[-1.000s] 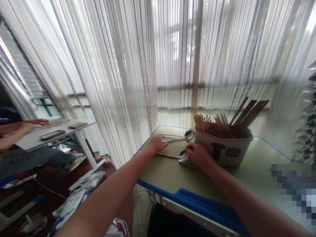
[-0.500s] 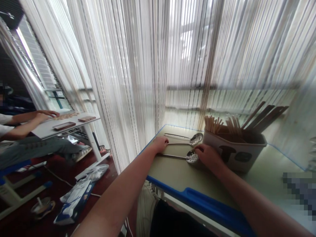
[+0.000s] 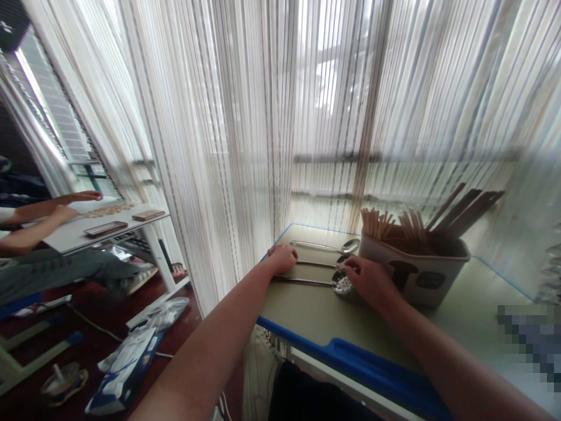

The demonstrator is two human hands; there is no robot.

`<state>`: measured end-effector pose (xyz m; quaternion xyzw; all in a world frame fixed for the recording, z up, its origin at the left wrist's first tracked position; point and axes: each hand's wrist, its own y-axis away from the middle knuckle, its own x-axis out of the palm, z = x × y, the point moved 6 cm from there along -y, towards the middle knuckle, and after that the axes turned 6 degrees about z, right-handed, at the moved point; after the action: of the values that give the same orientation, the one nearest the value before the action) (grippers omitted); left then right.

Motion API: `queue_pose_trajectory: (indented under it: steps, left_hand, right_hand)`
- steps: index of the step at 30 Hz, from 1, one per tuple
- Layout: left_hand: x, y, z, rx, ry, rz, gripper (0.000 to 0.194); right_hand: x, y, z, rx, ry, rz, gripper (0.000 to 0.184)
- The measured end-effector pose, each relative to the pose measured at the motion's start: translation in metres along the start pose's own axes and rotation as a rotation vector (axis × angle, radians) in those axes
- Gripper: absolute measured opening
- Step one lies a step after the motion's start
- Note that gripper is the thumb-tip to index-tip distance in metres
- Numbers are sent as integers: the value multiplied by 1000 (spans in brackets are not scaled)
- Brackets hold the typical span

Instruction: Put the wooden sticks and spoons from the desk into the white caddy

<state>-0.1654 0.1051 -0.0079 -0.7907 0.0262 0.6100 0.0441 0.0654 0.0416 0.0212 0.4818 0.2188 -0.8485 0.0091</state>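
Observation:
Three long-handled metal spoons lie side by side on the table, with their bowls to the right. The far spoon [image 3: 350, 245] rests apart from both hands. My left hand [image 3: 283, 259] is closed at the handle end of the middle spoon [image 3: 316, 264]. My right hand [image 3: 370, 278] pinches the bowl end of that same spoon, whose bowl is partly covered by the fingers. Nearest me is a slotted spoon [image 3: 342, 283] with a holed bowl, just below my right fingertips; its handle runs left, under my left wrist.
A light bin [image 3: 412, 275] holding chopsticks and dark long-handled utensils stands right of the spoons. The table [image 3: 302, 316] has a raised blue edge. Striped curtains hang behind. At left, another person's hands [image 3: 65, 213] work at a white table; a bag [image 3: 131, 362] lies on the floor.
My right fingers have gone from beside the slotted spoon's bowl to the middle spoon's bowl. The middle spoon has shifted slightly toward me, away from the far spoon.

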Motion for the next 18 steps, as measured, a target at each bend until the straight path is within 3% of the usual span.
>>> queue_pose_trajectory:
  steps: [4, 7, 12, 18]
  left_hand:
    - [-8, -16, -6, 10, -101, -71, 41]
    - [-6, -36, -13, 55, -172, -53, 44]
    - [6, -63, -15, 48, -161, 2, 31]
    - [9, -63, -12, 32, -111, -2, 25]
  right_hand:
    - [-11, 7, 12, -2, 177, -133, 26]
    - [-14, 10, 22, -71, 216, -197, 25]
    - [-10, 9, 28, -162, 197, -173, 22]
    - [-8, 5, 23, -128, 163, -148, 21]
